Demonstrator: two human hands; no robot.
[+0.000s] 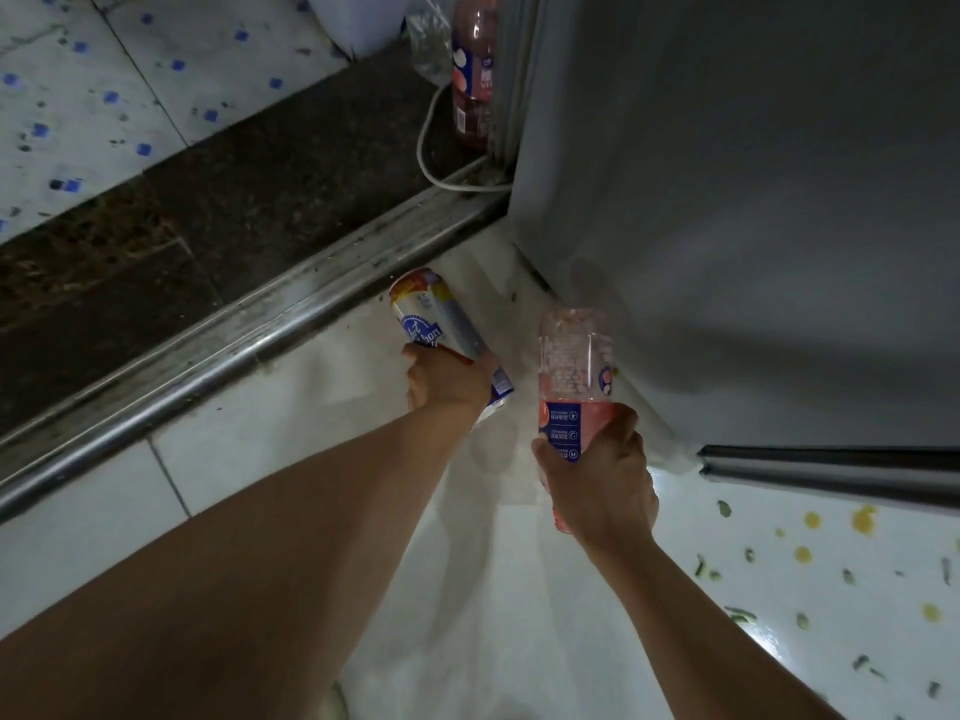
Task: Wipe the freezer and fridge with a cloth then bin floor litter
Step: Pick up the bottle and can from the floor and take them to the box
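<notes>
The can [441, 324] lies tilted on the white floor tile [249, 449], near the tile's edge along the metal threshold rail [208, 350]. The left hand [447, 381] is clenched around the can's lower half. The can is cylindrical, with a white, blue and orange printed label.

The plastic bottle [574, 366] is grasped at its base end by the right hand [602, 485], fingers wrapped over the blue label band. The bottle is transparent, pink-tinted, and points toward the lower corner of the fridge [753, 200]. The 2 hands are near each other, not touching.

The fridge is a smooth grey panel. A dark seal strip [831, 470] runs along its lower edge. 1 more pink bottle [472, 70] stands beside the fridge's far side, next to a white cable [431, 148]. Beyond the rail lies a dark speckled stone strip [182, 226], then white tile with blue squares [78, 70]. Yellow and green specks [810, 553] dot the glossy floor at right.
</notes>
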